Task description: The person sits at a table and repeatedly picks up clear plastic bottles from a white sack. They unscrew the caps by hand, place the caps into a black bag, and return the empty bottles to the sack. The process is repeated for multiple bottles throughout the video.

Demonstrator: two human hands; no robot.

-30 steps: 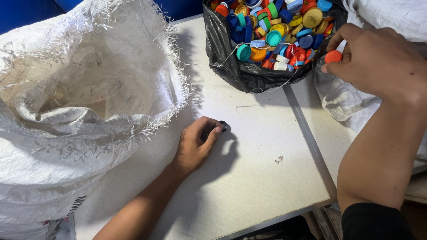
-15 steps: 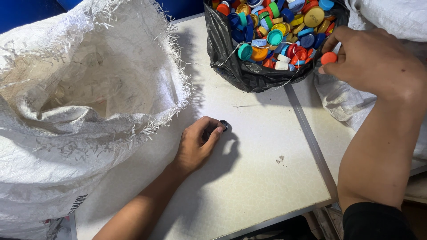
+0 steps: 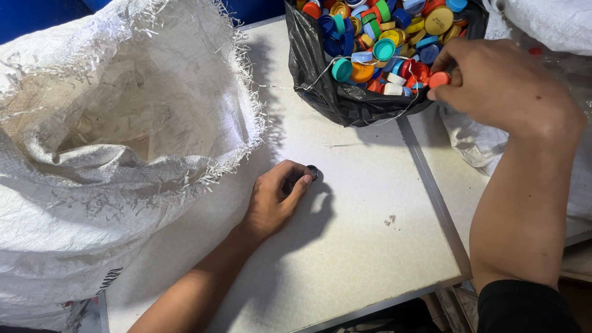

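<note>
right hand pinching an orange cap at the black bag of caps, left hand curled round a dark cap on the table, white sack just beside

A bare stretch of the pale, flat table top lies open between the two arms, running from the near edge up to the black plastic bag of coloured bottle caps, which blocks the far side. On the left, the big white woven sack with a frayed open mouth walls off that whole side and overhangs the table. The left hand rests just beside the sack. The right hand and forearm close off the right edge.
</note>
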